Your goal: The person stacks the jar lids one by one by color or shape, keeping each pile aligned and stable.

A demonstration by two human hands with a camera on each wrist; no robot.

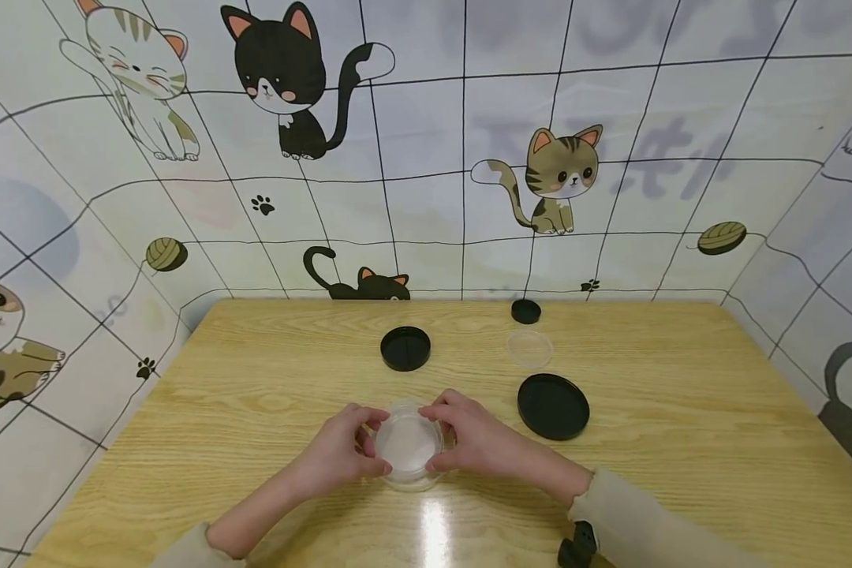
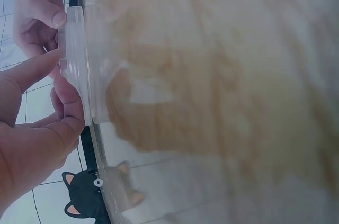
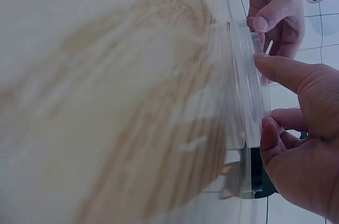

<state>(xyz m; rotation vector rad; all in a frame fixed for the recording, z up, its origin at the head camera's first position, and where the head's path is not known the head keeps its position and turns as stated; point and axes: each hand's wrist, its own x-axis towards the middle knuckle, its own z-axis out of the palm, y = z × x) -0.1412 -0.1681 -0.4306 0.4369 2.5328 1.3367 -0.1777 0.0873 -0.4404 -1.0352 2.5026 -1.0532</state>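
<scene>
Near the front middle of the table, a clear round dish (image 1: pixel 408 444) sits on a wider clear round piece (image 1: pixel 410 483), like stacked petri dishes. My left hand (image 1: pixel 348 446) pinches its left rim, thumb at the front and fingers at the back. On the opposite side, my right hand (image 1: pixel 477 435) grips the rim in the same way. Both wrist views show the clear pieces edge-on, lying flat one over another, with the left hand (image 2: pixel 45 144) and right hand (image 3: pixel 312 134) at the upper one. Whether the pieces are fitted together I cannot tell.
A black round shallow piece (image 1: pixel 405 349) lies behind the hands. Further right are a large black disc (image 1: pixel 553 406), a thin clear disc (image 1: pixel 529 349) and a small black round piece (image 1: pixel 526 311) near the back edge. The wooden table (image 1: pixel 270 355) meets a cat-patterned backdrop (image 1: pixel 426 205).
</scene>
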